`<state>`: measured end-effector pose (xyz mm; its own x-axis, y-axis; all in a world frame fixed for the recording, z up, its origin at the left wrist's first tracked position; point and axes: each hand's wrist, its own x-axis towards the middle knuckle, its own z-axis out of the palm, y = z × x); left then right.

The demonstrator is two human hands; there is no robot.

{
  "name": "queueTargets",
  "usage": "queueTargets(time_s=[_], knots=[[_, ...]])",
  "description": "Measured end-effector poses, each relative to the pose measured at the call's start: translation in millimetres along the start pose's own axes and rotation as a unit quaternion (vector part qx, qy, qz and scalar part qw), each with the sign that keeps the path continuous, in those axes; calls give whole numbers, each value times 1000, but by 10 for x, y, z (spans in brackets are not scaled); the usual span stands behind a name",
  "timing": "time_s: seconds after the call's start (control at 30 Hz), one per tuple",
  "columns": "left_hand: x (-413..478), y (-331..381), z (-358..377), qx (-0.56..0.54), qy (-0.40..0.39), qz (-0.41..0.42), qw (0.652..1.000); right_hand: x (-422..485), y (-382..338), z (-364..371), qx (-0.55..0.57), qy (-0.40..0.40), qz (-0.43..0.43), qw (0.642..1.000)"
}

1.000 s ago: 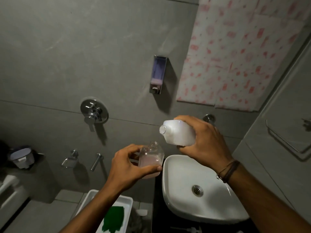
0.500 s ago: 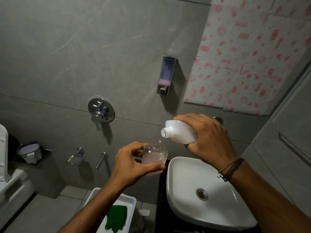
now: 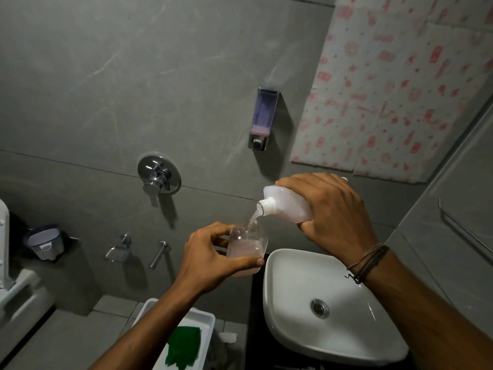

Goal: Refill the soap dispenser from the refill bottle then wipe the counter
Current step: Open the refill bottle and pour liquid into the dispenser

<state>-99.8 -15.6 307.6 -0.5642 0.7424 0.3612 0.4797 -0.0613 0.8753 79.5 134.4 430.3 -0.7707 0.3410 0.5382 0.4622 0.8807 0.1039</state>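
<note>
My left hand (image 3: 213,255) grips a small clear soap dispenser bottle (image 3: 248,247), upright with its neck uncapped and pale pink liquid in its lower part. My right hand (image 3: 333,212) holds a white refill bottle (image 3: 285,204) tipped to the left, its mouth just above the dispenser's neck. A pale stream runs from the refill bottle into the dispenser. Both are held in the air left of the white basin (image 3: 293,276). A green cloth (image 3: 184,348) lies in a white tray (image 3: 205,319) on the floor below.
A wall-mounted soap dispenser (image 3: 262,118) hangs on the grey tiled wall above my hands. A chrome shower mixer (image 3: 158,174) and taps sit to the left. A dark counter strip (image 3: 256,311) edges the basin. A toilet (image 3: 10,276) stands far left.
The refill bottle has tilted further down and its mouth has come over the dispenser's neck; liquid now pours. My view has shifted slightly.
</note>
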Motion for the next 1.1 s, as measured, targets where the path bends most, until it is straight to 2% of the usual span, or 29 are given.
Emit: queueTargets(time_s=[1.1], knots=[[44,49,-10,13,-2,4,1000,-6,40,-26,0,-13,14,1000]])
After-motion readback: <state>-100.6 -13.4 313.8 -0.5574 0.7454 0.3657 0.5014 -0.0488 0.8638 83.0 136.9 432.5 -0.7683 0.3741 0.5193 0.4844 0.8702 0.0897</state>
